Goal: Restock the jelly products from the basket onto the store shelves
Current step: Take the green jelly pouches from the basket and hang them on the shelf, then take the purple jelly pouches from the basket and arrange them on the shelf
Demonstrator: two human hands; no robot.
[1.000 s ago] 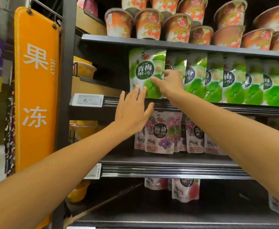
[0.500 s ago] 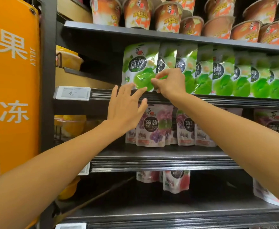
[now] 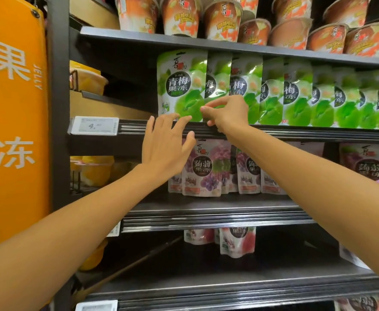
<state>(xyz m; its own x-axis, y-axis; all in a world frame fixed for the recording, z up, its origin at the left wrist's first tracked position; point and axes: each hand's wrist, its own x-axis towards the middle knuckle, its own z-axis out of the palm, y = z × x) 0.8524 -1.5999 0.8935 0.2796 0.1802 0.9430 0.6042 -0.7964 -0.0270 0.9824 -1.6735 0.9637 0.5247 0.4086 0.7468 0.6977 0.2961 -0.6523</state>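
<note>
A row of green plum jelly pouches point(image 3: 296, 93) stands on the middle shelf point(image 3: 318, 133). The leftmost green pouch point(image 3: 179, 86) faces front. My right hand point(image 3: 227, 112) pinches that pouch's lower right edge between thumb and forefinger. My left hand point(image 3: 166, 145) is spread flat, its fingertips at the shelf lip just under the same pouch. The basket is out of view.
Orange jelly cups point(image 3: 220, 19) fill the top shelf. Purple pouches point(image 3: 203, 169) stand on the shelf below, pink pouches point(image 3: 238, 241) lower still. A price tag point(image 3: 93, 125) clips to the shelf lip. An orange sign point(image 3: 13, 122) hangs at the left.
My right hand slid down from the pouch's middle to its lower edge and closed into a pinch. My left hand stayed spread below it. The view shifted left and closer.
</note>
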